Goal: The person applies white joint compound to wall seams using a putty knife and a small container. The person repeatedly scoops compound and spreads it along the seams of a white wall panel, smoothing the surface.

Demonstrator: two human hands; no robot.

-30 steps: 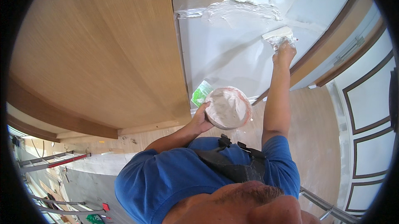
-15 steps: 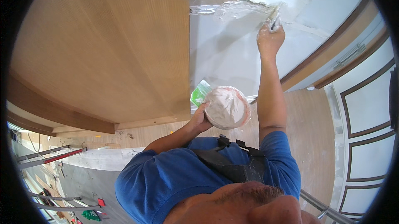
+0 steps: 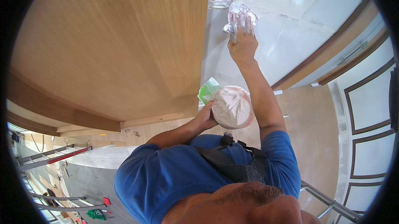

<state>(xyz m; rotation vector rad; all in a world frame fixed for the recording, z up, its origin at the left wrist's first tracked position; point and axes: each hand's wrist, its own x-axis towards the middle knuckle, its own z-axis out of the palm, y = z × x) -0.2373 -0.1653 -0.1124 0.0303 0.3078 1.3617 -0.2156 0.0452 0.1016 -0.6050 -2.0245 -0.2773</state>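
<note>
My right hand (image 3: 243, 43) grips a putty-coated scraper (image 3: 241, 12) against the white wall surface (image 3: 291, 37), close to the wooden panel's edge; its fingers are white-smeared. Around it lies wet white filler (image 3: 282, 8) with a smooth, curved patch. Low in front of me, my left hand (image 3: 205, 116) holds a round tub (image 3: 232, 107) of pale filler, with a green, white-smeared flat tool (image 3: 208, 89) beside its rim; whether the fingers hold that tool too I cannot tell.
A large wooden panel (image 3: 108, 49) fills the left. At right are a wooden frame (image 3: 324, 53) and white panels with dark trim (image 3: 370, 95). Ladders (image 3: 54, 157) stand at lower left, another (image 3: 332, 203) at lower right. Wood-look floor (image 3: 311, 132) shows below.
My right hand and scraper have swept leftwards across the filler toward the panel edge, leaving it smoother. The tub has shifted slightly right in view, as has the wooden panel's edge.
</note>
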